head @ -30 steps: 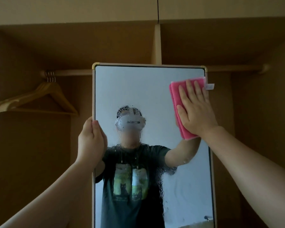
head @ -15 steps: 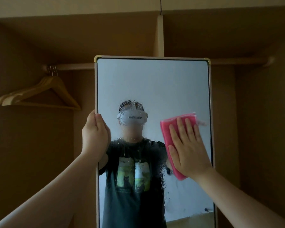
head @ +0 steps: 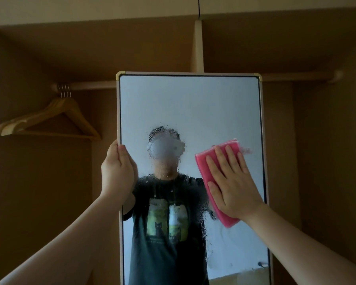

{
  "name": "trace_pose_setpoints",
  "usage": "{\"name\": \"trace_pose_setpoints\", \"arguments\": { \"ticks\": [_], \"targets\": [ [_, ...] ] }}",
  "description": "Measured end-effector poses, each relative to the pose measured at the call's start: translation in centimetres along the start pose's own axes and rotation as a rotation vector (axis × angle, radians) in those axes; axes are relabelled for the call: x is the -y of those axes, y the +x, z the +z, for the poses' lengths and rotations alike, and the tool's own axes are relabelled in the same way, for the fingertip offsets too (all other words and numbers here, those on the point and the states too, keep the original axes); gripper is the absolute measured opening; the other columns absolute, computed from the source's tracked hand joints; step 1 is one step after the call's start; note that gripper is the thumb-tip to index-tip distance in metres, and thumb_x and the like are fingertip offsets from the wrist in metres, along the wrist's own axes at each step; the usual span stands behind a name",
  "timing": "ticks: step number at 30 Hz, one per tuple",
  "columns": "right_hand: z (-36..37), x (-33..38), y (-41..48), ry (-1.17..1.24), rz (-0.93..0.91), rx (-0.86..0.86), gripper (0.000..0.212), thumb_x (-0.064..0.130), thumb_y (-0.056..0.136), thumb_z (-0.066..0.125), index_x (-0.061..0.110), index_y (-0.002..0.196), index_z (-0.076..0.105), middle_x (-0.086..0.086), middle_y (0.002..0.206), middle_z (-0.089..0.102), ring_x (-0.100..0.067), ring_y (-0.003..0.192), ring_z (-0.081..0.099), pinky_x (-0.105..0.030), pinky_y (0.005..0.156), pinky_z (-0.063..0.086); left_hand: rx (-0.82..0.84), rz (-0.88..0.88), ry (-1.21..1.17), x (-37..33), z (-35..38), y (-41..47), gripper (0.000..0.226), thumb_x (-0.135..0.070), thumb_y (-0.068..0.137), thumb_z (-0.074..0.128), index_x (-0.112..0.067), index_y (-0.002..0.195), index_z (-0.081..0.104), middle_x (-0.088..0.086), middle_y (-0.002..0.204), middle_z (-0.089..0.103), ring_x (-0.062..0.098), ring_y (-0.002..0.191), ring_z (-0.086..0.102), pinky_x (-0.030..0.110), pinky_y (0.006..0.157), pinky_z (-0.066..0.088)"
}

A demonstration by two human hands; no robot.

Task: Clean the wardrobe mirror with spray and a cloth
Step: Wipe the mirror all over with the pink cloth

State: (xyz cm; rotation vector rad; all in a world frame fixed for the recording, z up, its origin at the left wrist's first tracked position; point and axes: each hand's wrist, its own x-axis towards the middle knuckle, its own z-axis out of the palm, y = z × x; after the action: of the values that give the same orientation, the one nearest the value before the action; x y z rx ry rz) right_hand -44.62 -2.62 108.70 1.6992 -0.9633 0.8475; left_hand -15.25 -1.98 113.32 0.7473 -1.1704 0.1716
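The right hand (head: 232,182) has come down from the top right corner of the mirror (head: 189,103) to the middle of its right side. It presses the pink cloth (head: 206,167) flat on the glass, its grip open with the fingers straight. I judge the strip above it is wiped, but the droplets (head: 201,212) in the centre are not yet. The left hand (head: 117,173) holds the mirror's left edge, its grip closed round the frame. Inside the wardrobe (head: 39,192), wooden hangers (head: 49,120) hang on the rail (head: 86,86).
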Motion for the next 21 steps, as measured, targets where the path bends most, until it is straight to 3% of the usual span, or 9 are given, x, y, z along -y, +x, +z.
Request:
{"name": "trace_pose_setpoints", "arguments": {
  "ticks": [5, 10, 14, 18, 21],
  "targets": [
    [-0.5, -0.4, 1.3, -0.016, -0.024, -0.007, 0.063, 0.043, 0.101, 0.021, 0.014, 0.157, 0.011, -0.015, 0.163, 0.010, -0.038, 0.150, 0.005, -0.057, 0.121, 0.009, 0.012, -0.037, 0.016, -0.3, -0.1, -0.1, 0.029, -0.032, 0.103, 0.031, -0.035, 0.082, 0.050, -0.020, 0.067, 0.057, 0.000, 0.060, 0.054, 0.010, 0.053, 0.040],
    [-1.0, -0.8, 2.8, -0.043, -0.028, -0.003, 0.062, 0.043, 0.102, 0.020, 0.014, 0.156, 0.013, -0.014, 0.163, 0.011, -0.036, 0.151, 0.004, -0.055, 0.121, 0.007, 0.071, -0.104, 0.049, -1.0, -0.1, -0.2, 0.033, -0.027, 0.103, 0.036, -0.003, 0.117, 0.054, -0.003, 0.088, 0.052, -0.003, 0.065, 0.045, 0.018, 0.059, 0.036],
    [-1.6, -1.1, 4.5, -0.049, -0.015, 0.005, 0.062, 0.043, 0.101, 0.020, 0.014, 0.156, 0.015, -0.014, 0.163, 0.011, -0.035, 0.151, 0.004, -0.053, 0.122, 0.005, 0.068, -0.124, 0.028, -1.8, -0.3, -0.3, 0.035, -0.025, 0.103, 0.037, -0.001, 0.122, 0.053, -0.008, 0.082, 0.049, -0.003, 0.066, 0.044, 0.031, 0.072, 0.037],
    [-2.9, -1.7, 7.9, -0.056, 0.029, -0.006, 0.062, 0.044, 0.101, 0.018, 0.014, 0.156, 0.016, -0.015, 0.163, 0.012, -0.036, 0.151, 0.005, -0.053, 0.122, 0.005, 0.069, -0.123, 0.040, -2.0, -0.4, -0.3, 0.034, -0.024, 0.103, 0.036, 0.001, 0.118, 0.053, -0.011, 0.077, 0.047, -0.002, 0.064, 0.044, 0.027, 0.063, 0.036],
    [-4.2, -2.1, 11.7, -0.036, 0.092, -0.025, 0.062, 0.045, 0.101, 0.019, 0.014, 0.155, 0.019, -0.015, 0.162, 0.014, -0.037, 0.150, 0.009, -0.052, 0.122, 0.003, 0.074, -0.119, 0.051, -2.2, -0.5, -0.4, 0.035, -0.026, 0.103, 0.035, 0.000, 0.118, 0.053, -0.001, 0.087, 0.052, -0.002, 0.065, 0.044, 0.028, 0.065, 0.035]
  ]
}}
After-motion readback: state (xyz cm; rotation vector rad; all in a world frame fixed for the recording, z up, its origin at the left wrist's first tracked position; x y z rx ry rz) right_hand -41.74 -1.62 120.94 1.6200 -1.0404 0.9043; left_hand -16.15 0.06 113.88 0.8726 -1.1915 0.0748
